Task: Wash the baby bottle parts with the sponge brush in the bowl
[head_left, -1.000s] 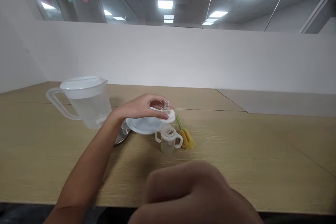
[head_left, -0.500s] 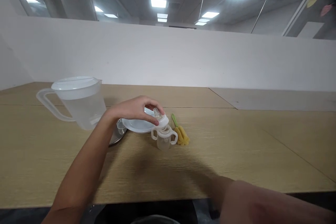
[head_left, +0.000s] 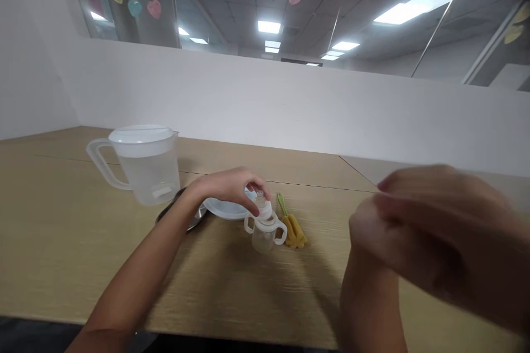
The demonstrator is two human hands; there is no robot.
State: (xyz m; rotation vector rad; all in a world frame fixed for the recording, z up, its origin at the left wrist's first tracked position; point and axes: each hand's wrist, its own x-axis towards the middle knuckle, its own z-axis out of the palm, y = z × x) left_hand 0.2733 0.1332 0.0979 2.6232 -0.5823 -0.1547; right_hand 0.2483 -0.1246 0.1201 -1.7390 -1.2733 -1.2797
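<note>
My left hand (head_left: 238,188) is closed on a white nipple cap with a clear teat (head_left: 263,205). The cap sits over the mouth of a clear baby bottle (head_left: 263,241) with two white side handles; whether it is seated I cannot tell. On the right, a forearm rises from below to my right hand (head_left: 370,229), blurred, above the table. A second blurred hand (head_left: 451,220) comes in from the right edge and overlaps it, apparently another person's. What either holds, if anything, is hidden.
A lidded translucent pitcher (head_left: 144,168) with clear contents stands at left. Behind my left hand are a white plate (head_left: 223,210) and a round metal tray (head_left: 196,220), partly covered by my arm. A yellow brush with green handle (head_left: 293,229) lies beside the bottle. A white partition (head_left: 256,99) closes the back.
My left hand has lowered the nipple cap from above the bottle onto its mouth. The blurred hand and arm low in front have risen to the right. The camera view has shifted.
</note>
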